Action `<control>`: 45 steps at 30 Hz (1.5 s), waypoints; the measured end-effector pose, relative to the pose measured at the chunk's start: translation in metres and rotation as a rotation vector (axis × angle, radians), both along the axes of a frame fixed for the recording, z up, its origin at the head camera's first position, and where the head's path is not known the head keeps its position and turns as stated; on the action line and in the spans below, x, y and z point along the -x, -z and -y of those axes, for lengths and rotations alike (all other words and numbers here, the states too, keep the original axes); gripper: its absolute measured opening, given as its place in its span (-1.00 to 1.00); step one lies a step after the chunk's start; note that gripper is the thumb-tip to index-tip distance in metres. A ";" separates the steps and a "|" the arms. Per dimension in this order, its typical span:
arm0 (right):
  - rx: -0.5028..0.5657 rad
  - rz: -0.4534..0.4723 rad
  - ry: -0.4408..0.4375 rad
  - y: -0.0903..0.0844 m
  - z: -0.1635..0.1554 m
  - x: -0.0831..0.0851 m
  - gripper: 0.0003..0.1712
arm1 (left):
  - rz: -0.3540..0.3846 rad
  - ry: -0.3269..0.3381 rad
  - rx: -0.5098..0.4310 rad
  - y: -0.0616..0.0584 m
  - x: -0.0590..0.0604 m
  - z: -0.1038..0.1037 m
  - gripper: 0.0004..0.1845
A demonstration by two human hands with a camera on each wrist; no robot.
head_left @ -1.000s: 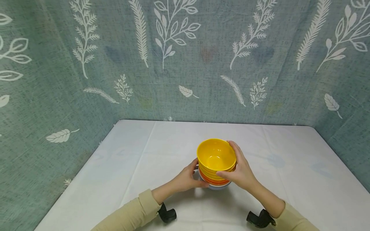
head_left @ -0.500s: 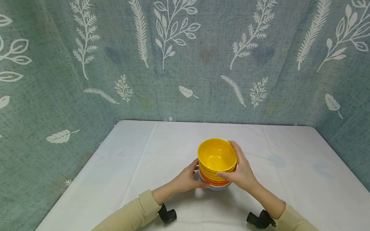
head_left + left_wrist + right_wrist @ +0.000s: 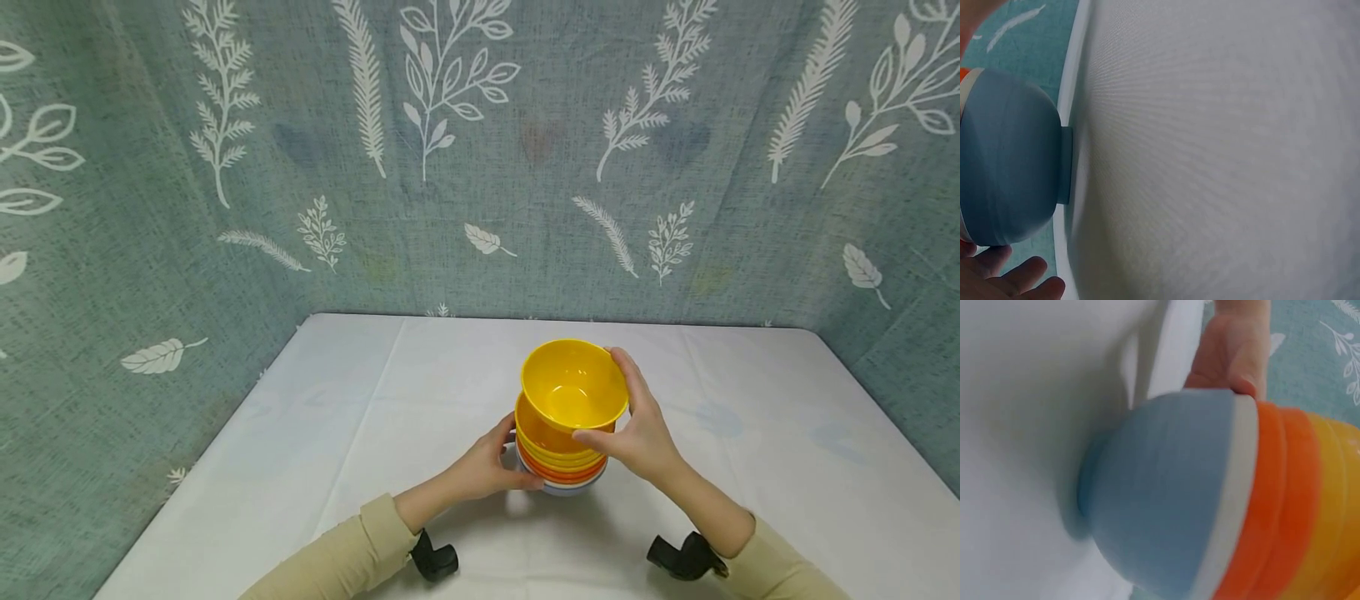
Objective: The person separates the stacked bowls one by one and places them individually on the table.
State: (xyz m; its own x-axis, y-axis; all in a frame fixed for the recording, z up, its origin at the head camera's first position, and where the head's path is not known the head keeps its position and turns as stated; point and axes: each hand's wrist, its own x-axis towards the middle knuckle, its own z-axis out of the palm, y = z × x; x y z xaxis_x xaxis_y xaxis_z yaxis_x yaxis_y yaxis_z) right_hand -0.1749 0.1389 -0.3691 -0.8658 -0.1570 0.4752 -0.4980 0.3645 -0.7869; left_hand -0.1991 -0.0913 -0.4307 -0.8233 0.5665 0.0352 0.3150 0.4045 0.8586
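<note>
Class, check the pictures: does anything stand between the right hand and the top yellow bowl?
Nothing visible does: the right hand holds the top yellow bowl directly. The other bowls are stacked beneath it, and the left hand is at their left side, out of the way.

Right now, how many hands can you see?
2. The left hand holds the side of the stack of bowls; the right hand grips the yellow bowl above the stack. No other hand shows, though some fingers are partly hidden.

The top yellow bowl (image 3: 574, 385) looks glossy and smooth, the blue bowl (image 3: 1163, 487) matt, the white tablecloth (image 3: 442, 375) and leaf-print curtain (image 3: 547, 200) woven fabric.
</note>
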 end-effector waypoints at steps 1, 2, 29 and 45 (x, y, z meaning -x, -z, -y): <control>0.006 -0.005 -0.002 -0.002 -0.002 0.001 0.12 | -0.001 0.001 0.000 0.000 0.000 0.000 0.01; 0.009 -0.007 -0.002 -0.004 -0.003 0.001 0.13 | 0.001 0.001 -0.001 0.000 0.000 0.000 0.01; -0.020 -0.075 0.351 -0.032 -0.095 0.033 0.07 | 0.030 -0.013 -0.011 0.001 0.001 -0.001 0.05; -0.035 0.100 0.646 -0.012 -0.157 0.065 0.07 | 0.045 -0.014 -0.021 0.001 0.000 0.000 0.03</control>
State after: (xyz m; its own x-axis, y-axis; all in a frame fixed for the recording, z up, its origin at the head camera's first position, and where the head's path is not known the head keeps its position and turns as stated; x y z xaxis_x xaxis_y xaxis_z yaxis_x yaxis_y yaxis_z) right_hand -0.2397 0.2963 -0.3567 -0.8309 0.3954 0.3914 -0.0951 0.5921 -0.8002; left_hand -0.1994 -0.0909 -0.4319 -0.8321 0.5545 0.0099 0.2707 0.3905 0.8799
